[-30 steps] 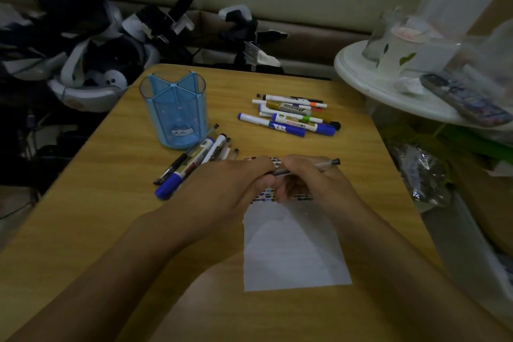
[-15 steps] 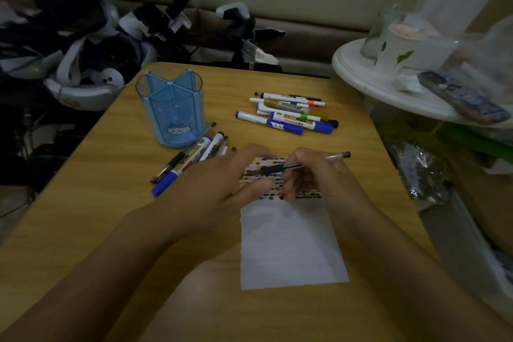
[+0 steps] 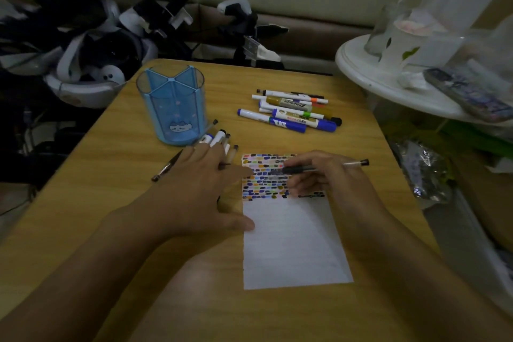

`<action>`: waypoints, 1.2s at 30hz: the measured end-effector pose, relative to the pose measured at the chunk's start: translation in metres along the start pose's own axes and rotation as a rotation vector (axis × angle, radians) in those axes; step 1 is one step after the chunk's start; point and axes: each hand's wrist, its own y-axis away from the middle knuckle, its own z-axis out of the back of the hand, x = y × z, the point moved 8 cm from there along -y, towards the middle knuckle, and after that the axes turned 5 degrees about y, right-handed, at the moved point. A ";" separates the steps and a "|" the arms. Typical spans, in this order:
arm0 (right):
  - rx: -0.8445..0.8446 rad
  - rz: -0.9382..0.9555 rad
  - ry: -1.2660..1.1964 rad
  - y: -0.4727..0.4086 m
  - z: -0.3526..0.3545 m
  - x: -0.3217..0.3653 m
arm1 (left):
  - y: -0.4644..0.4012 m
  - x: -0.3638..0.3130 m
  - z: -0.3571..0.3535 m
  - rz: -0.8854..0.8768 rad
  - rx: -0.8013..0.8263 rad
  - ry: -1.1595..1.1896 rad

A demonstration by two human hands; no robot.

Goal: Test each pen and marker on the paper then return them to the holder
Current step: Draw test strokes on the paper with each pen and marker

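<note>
Right hand point(image 3: 330, 175) pinches a clear pen point(image 3: 324, 167) w/ black grip, tip over the coloured swatches at the top of the paper point(image 3: 294, 244). Left hand point(image 3: 200, 186) lies flat w/ fingers spread, over the pens point(image 3: 222, 141) beside the blue holder point(image 3: 173, 108) (nothing gripped). More markers point(image 3: 291, 112) lie piled farther back on the table point(image 3: 111, 203), well apart from the holder.

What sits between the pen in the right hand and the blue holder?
The left hand and the loose pens at the holder's foot lie along that line; above them, the way to the blue holder and its open top looks free for the pen in the right hand.
</note>
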 end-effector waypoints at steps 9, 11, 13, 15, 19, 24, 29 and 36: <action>0.039 0.101 0.072 0.002 -0.014 0.004 | -0.003 -0.007 0.001 -0.034 -0.072 -0.047; 0.041 0.151 0.139 0.002 -0.019 0.005 | -0.004 -0.010 0.000 -0.037 -0.066 -0.053; -0.007 0.197 0.208 0.003 -0.021 0.004 | -0.006 -0.012 -0.001 -0.041 -0.061 -0.065; -0.033 0.227 0.228 0.005 -0.024 0.003 | -0.007 -0.011 -0.001 -0.037 -0.052 -0.069; -0.036 0.280 0.281 0.008 -0.031 0.002 | -0.008 -0.010 -0.002 -0.039 -0.052 -0.073; -0.053 0.314 0.357 0.009 -0.036 0.000 | -0.008 -0.011 -0.003 -0.033 -0.023 -0.073; -0.052 0.332 0.360 0.010 -0.036 0.002 | -0.007 -0.009 -0.003 -0.034 -0.026 -0.053; -0.053 0.330 0.379 0.007 -0.038 -0.002 | -0.006 -0.010 -0.002 -0.048 -0.048 -0.063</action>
